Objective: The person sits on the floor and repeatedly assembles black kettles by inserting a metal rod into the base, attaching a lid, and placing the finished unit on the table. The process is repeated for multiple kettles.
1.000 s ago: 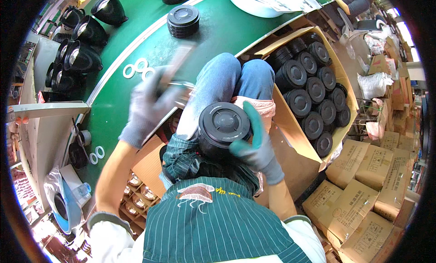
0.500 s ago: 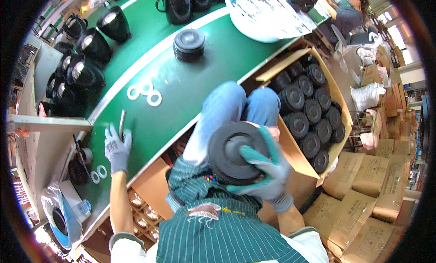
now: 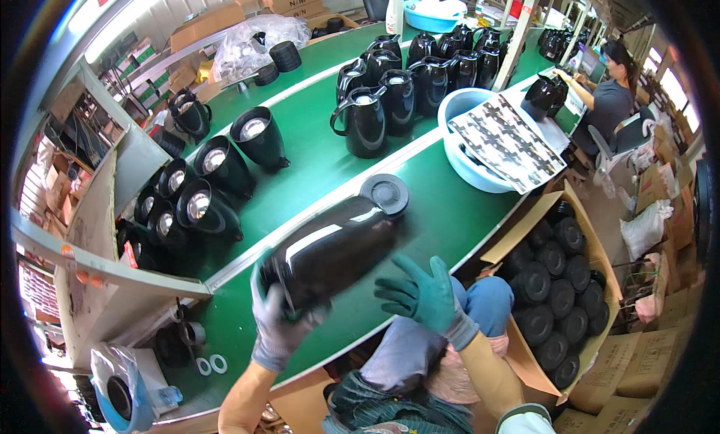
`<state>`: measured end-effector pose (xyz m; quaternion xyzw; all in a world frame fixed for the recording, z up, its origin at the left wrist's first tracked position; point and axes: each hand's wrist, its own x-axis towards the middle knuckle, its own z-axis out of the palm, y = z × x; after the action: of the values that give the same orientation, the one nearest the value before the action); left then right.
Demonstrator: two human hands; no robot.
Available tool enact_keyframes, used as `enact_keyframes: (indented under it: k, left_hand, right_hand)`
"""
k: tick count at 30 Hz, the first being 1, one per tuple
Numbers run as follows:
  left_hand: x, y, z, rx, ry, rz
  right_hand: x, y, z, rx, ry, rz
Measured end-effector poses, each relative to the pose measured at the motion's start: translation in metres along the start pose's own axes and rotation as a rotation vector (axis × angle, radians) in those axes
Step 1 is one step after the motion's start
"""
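A glossy black jug is lifted over the green worktop and lies tilted, nearly on its side. My left hand, in a grey glove, is closed around its lower left end; the exact grip is partly hidden and blurred. My right hand, in a green and grey glove, is apart from the jug on its right, fingers spread and nothing in them. Just beyond the jug's upper right end, a round black lid rests on the worktop, partly covered by the jug. Two white rings lie left of my left forearm.
Upright black jugs stand across the worktop, with open black jug bodies at the left. A pale blue basin bears a patterned sheet. At right, a carton holds several black lids. A co-worker sits farther back.
My left hand has let go of a thin metal rod and taken up the black jug. The black disc has left my right hand. The view has tilted up toward the worktop.
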<state>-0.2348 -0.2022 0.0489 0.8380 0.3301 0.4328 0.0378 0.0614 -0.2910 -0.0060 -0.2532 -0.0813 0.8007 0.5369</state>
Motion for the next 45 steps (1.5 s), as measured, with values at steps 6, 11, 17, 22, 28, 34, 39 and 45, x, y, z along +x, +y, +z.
enact_keyframes:
  k: [6, 11, 17, 22, 28, 34, 39, 45]
  left_hand:
    - [0.128, -0.137, 0.086, 0.245, -0.135, -0.402]
    - [0.212, -0.204, 0.167, 0.346, -0.228, -0.419]
    - [0.224, -0.246, 0.178, 0.394, -0.036, -0.039]
    - [0.178, -0.274, 0.128, 0.931, -0.17, -0.3]
    - [0.156, -0.261, 0.098, 0.776, -0.172, -0.22]
    - [0.14, -0.166, 0.021, 0.525, -0.107, -0.129]
    - [0.107, -0.08, -0.072, 0.364, -0.265, 0.013]
    - [0.061, -0.008, -0.117, -0.028, -0.6, 0.12]
  right_hand:
    - [0.005, 0.008, -0.026, 0.046, -0.281, -0.011]
    - [0.01, 0.006, -0.022, -0.013, -0.184, -0.047]
    - [0.013, 0.005, -0.03, -0.046, -0.135, -0.028]
    - [0.019, 0.009, -0.032, -0.022, -0.204, -0.034]
    - [0.019, 0.011, -0.022, -0.125, -0.109, -0.01]
    - [0.019, 0.015, -0.021, -0.295, -0.103, -0.086]
    - [0.021, 0.003, 0.062, -0.957, -0.021, -0.447]
    - [0.04, -0.022, 0.126, -1.967, -0.509, -0.916]
